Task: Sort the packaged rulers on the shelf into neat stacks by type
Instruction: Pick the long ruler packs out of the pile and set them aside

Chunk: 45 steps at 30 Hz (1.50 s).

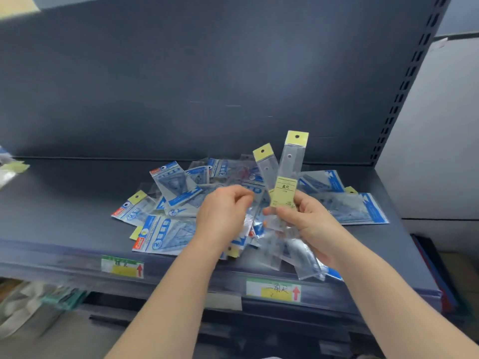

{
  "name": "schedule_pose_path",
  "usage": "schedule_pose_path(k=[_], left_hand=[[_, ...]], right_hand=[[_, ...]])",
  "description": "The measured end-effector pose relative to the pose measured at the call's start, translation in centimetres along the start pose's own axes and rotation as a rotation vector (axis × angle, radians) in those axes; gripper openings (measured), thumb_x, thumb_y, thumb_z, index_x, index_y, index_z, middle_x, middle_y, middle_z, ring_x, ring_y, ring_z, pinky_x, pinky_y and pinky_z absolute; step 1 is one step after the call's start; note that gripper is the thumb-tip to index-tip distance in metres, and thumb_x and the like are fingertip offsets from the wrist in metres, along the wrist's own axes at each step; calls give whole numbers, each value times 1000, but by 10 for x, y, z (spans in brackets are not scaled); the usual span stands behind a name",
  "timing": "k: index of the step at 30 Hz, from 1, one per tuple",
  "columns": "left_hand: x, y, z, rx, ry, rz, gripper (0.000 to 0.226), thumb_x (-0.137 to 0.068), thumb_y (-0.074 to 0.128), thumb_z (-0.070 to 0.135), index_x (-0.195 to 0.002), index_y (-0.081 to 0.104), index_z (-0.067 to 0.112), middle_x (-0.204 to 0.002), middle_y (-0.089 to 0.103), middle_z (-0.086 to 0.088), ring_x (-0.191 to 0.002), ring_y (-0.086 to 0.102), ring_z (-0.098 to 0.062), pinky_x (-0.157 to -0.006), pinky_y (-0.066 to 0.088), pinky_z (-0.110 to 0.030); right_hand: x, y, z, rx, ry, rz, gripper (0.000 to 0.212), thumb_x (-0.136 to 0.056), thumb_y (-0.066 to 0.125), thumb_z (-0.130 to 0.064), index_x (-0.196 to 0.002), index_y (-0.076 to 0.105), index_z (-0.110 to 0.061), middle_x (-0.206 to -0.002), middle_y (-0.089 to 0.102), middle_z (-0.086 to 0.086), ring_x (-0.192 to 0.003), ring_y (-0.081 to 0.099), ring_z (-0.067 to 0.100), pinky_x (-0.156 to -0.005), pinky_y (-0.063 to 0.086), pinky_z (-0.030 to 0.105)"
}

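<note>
Right hand (302,218) gripping straight rulers (287,177); left hand (224,211) pinching clear packet edge (255,203). We are squaring header tabs before stacking beside pile (176,203).

The yellow label (284,189) on the clear ruler pack (290,167) held upright above the shelf edge (181,265) reads "直尺"; the small print beneath it is too fine to read. On the shelf edge, the right price tag (274,290) carries handwriting, seemingly "三角尺", and a red up arrow. The left price tag (122,266) has a red up arrow too; its writing is blurred. The blue set-square packs (166,233) show a large "2"; their other print is unreadable.
</note>
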<state>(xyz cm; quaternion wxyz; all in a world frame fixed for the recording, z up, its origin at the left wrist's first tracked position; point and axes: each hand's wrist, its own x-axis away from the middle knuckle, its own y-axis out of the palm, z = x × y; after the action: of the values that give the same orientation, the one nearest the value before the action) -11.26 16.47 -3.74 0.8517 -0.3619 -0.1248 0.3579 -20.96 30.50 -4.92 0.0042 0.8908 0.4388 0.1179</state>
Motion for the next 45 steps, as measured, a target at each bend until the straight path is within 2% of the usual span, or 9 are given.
schedule_pose_path(k=[5,10,15,18,22,29,35,41,45], left_hand=[[1,-34,-42,-620,104,-392,80,-74,75,46,-144,38,40,-151,31,11,-136,27,-19,-107,35,-45],[-18,-58,-69,-540,229,-265,55,-87,68,26,-139,50,34,-151,39,12,-136,35,-16,-105,39,-37],[-20,-68,-90,-416,337,-158,45,-78,76,44,-120,64,36,-126,56,17,-118,43,-9,-94,39,-28],[-23,-68,-98,-496,409,-319,45,-71,78,51,-113,66,41,-121,53,20,-115,39,-7,-95,35,-32],[-35,-72,-110,-464,410,-156,29,-79,75,33,-108,71,35,-116,59,13,-111,45,-15,-91,39,-35],[-45,-57,-93,-415,466,-199,24,-80,67,56,-94,68,37,-97,54,16,-100,43,-10,-87,39,-34],[-77,-29,-60,-628,483,-404,61,-90,51,61,-146,36,44,-160,24,10,-147,17,-20,-118,13,-56],[-91,-55,-94,-706,268,-339,48,-101,41,40,-147,31,44,-163,13,14,-150,12,-22,-118,10,-59],[-81,-55,-87,-694,355,-179,47,-93,51,19,-138,47,34,-154,35,8,-143,23,-21,-112,25,-50]], right_hand=[[-20,23,-10,65,61,57,36,-93,48,1,-121,52,-20,-104,67,11,-87,72,21,-80,58,43],[-35,50,-12,271,67,63,37,-95,34,0,-121,49,-21,-100,65,12,-74,67,21,-58,55,31],[-47,72,-9,733,5,73,18,-95,50,-20,-112,49,-26,-91,65,5,-82,66,25,-72,54,44],[-52,81,-10,765,9,94,23,-95,53,-24,-117,48,-28,-91,63,2,-80,64,23,-74,55,44],[-54,76,-9,780,42,141,20,-96,47,-22,-114,47,-28,-87,65,6,-77,66,28,-64,58,47],[-48,58,-1,794,86,288,20,-93,42,-17,-106,50,-31,-85,64,2,-75,66,23,-71,56,48],[-42,50,0,680,43,369,14,-91,43,-16,-92,52,-26,-82,66,0,-73,64,24,-72,56,53],[-39,47,-1,684,52,354,14,-92,44,-15,-91,52,-27,-80,65,-7,-71,66,18,-75,56,50],[-42,53,3,722,71,318,16,-91,45,-16,-97,52,-28,-83,66,-3,-75,67,22,-74,56,52]])
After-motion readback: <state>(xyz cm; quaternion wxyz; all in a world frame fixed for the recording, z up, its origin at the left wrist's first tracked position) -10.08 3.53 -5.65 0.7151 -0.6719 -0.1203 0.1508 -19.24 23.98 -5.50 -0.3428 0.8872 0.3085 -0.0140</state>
